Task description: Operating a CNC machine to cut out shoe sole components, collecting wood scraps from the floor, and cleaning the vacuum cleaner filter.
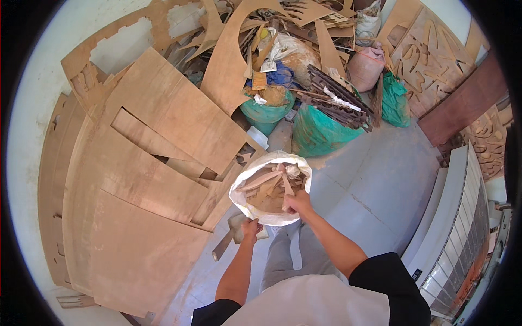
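I have the left hand (250,229) pinching the mid-view bag (274,219) at its 7 o'clock, the right hand (298,202) closed on a strip (287,188) at its 4. Boards (152,244) crowd 9 o'clock; 2 green sacks (323,137) block 12 to 1; dustpan (237,223) at 7.

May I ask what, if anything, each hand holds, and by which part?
Left hand: white sack, by its near rim. Right hand: apparently a wooden strip, by its near end.

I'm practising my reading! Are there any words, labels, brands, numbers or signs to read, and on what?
There are none I can read.
Open round white sack: nothing readable.
Small black rectangle on the long white panel at right: too small to read.
Crumpled white bag at the back: any print is too blurred.
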A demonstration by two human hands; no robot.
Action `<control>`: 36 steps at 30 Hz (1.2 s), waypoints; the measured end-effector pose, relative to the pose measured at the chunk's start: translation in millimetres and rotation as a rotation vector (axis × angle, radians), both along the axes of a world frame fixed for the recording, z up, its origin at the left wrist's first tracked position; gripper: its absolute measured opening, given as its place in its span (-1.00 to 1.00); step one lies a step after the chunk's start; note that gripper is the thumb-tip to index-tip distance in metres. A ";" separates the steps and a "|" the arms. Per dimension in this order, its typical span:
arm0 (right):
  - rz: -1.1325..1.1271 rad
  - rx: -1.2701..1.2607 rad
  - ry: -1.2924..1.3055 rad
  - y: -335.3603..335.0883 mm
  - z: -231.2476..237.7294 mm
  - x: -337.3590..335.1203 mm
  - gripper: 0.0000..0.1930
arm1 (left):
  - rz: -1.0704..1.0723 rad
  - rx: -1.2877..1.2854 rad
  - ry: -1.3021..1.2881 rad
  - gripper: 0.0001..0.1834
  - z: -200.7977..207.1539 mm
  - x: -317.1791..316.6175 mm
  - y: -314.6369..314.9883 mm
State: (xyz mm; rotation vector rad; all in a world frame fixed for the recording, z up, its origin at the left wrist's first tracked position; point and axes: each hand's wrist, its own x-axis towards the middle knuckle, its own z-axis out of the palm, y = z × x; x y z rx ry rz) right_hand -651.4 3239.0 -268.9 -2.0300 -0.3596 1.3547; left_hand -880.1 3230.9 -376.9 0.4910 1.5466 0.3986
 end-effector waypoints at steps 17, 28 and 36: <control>0.318 0.092 -0.288 -83.9 163.6 107.4 -0.72 | -0.175 -0.056 -0.057 -0.77 -14.6 -8.5 17.2; 0.152 0.139 0.074 -124.6 168.4 215.8 -0.68 | -0.067 -0.060 0.000 -0.83 -27.8 -15.4 16.3; -0.231 0.489 0.278 -125.0 147.8 350.5 -0.69 | 0.268 -0.046 0.124 -0.96 4.3 3.1 -19.5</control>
